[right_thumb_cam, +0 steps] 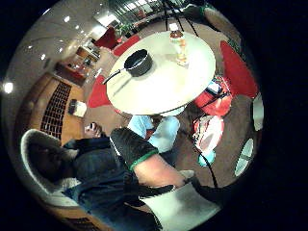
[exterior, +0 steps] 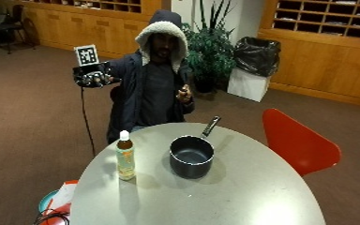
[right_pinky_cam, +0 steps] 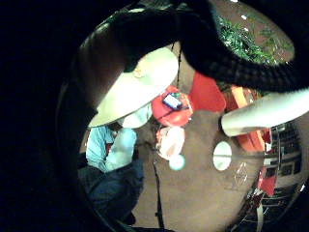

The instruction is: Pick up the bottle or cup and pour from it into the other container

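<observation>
A clear bottle [exterior: 125, 157] with a white cap and amber liquid stands upright on the left part of the round grey table [exterior: 242, 197]. To its right sits a dark saucepan [exterior: 191, 156], handle pointing away toward the seated person. My gloved right hand [exterior: 93, 76] is raised at shoulder height, well behind and above the table, fingers loosely curled and holding nothing. The thumb side palm view looks down on the bottle [right_thumb_cam: 177, 41] and the saucepan [right_thumb_cam: 138, 62] from a distance. The bare left hand [exterior: 183, 93] hovers at chest height.
A red chair [exterior: 298, 140] stands at the table's right. Red and white items [exterior: 58, 201] lie on the floor by the table's left edge. Behind the person are a potted plant [exterior: 211, 47] and a black-bagged bin [exterior: 255, 56].
</observation>
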